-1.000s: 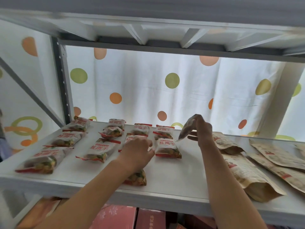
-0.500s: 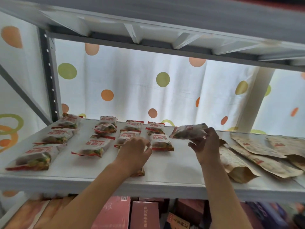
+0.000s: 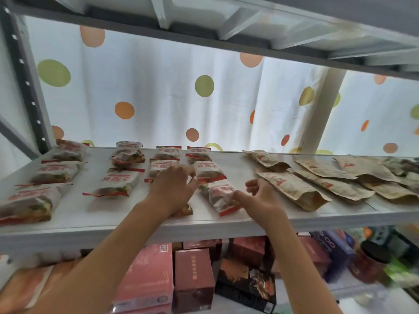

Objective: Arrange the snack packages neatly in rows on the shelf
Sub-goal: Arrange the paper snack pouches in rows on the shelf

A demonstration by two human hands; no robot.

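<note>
Only the head view here. The left hand (image 3: pixel 173 189) covers most of a snack pack (image 3: pixel 184 210) near the front lip of the shelf (image 3: pixel 140 225); only a glossy corner pokes out under the wrist, and I can't tell if the curled fingers actually grip anything. Right of that hand, the right hand (image 3: pixel 260 200) pinches the edge of a crinkly white-and-red packet (image 3: pixel 221 196) lying flat and slightly angled near the shelf's front edge. The other small packets (image 3: pixel 120 182) sit in rough rows toward the back and left of the shelf, all shiny film with red seals; the leftmost one (image 3: pixel 27 203) is cut off by the frame. On the right half of the shelf lie flat brown paper pouches (image 3: pixel 294 189), matte and wrinkled, with the far ones blurry. Below the shelf, the reddish boxes (image 3: pixel 192 275) are smeared and their print is unreadable. A dotted curtain (image 3: pixel 158 98) hangs behind the shelf.
</note>
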